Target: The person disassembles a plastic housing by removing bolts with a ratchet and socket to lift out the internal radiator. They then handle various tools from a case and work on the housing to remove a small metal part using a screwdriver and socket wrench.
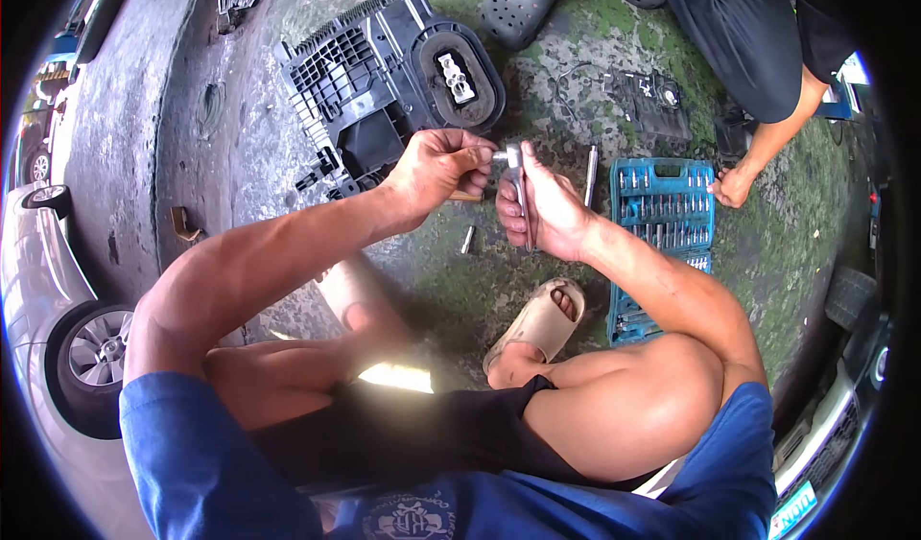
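Ratchet wrench (521, 195) and small metal fitting (500, 156), centre of the frame, above the floor. The right hand (556, 212) is closed on the wrench handle, its fingers curled around the shaft and the thumb lying up near the head. The left hand (430, 171) pinches the fitting between thumb and fingertips at the wrench head; the hands are near each other, with these pieces between them. Whether the fitting is fully seated on the head cannot be told.

Handling (judged from appearance): the wrench is rigid, bright metal, probably dense for its size and not fragile, though smooth enough to slip in oily fingers. The handle is best held in the full palm, with the thumb close to the head for steadiness. The fitting, small and probably light, suits a fingertip pinch on its sides; it could easily drop and roll.

Surroundings: a loose metal socket (467, 241) lies on the floor below the hands; a long metal bar (592, 176) lies right of centre, beside the open blue socket case (615, 199). A black plastic housing (384, 46) occupies the upper centre-left. At upper right, another person's hand (734, 187) is by the case edge.
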